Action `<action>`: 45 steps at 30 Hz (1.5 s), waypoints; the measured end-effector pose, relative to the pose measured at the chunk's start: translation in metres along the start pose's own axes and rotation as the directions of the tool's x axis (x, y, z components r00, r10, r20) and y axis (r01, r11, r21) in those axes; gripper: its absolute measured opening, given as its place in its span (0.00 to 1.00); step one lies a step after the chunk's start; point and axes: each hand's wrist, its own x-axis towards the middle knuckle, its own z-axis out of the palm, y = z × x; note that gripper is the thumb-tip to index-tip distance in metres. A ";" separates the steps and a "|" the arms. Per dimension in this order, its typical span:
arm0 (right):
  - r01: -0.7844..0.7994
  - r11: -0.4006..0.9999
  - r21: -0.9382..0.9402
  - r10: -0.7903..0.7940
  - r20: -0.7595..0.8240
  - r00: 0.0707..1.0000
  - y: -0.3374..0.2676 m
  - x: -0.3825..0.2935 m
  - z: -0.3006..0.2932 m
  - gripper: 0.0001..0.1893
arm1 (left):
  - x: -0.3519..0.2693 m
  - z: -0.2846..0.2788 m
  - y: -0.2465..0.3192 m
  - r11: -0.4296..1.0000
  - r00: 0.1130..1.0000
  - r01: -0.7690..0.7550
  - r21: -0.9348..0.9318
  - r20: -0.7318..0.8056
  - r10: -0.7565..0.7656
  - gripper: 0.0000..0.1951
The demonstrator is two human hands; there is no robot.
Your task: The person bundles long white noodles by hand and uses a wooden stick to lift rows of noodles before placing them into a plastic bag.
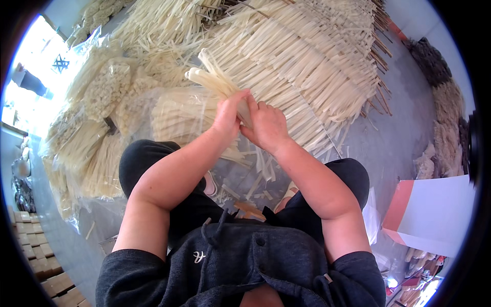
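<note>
My left hand [227, 117] and my right hand [268, 124] grip one bundle of flat, pale, noodle-like strips [215, 76] in front of my knees. The strips are folded over, and their looped ends point up and left, away from me. My left fingers wrap the bundle's middle. At its near end, my right hand closes around it, hiding part of the strips. Just beyond lies a broad layer of similar strips [291, 65], draped in rows over thin sticks [379, 57]. Left of the hands, more strips lie in a clear plastic bag [180, 111].
Heaped bundles in clear plastic [103, 92] fill the left side. Broken strip pieces [264, 165] litter the grey floor [406, 115] between my feet. A white and red box [425, 215] stands at right. Stacked blocks or boxes [38, 245] line the lower left. A person [28, 80] is near the bright doorway.
</note>
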 end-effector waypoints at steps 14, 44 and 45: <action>-0.064 0.820 0.569 0.018 0.086 0.996 0.015 0.010 -0.016 0.55 | -0.020 0.013 0.027 0.994 0.979 0.068 -0.081 0.199 -0.051 0.21; -0.244 0.921 0.305 0.217 0.122 0.969 0.029 0.034 0.007 0.48 | 0.015 -0.083 0.170 0.205 0.933 0.091 0.975 -0.011 -0.359 0.18; -0.254 0.918 0.304 0.222 0.135 0.966 0.031 0.037 0.013 0.47 | 0.025 -0.102 0.163 0.238 0.954 0.084 0.968 -0.009 -0.300 0.18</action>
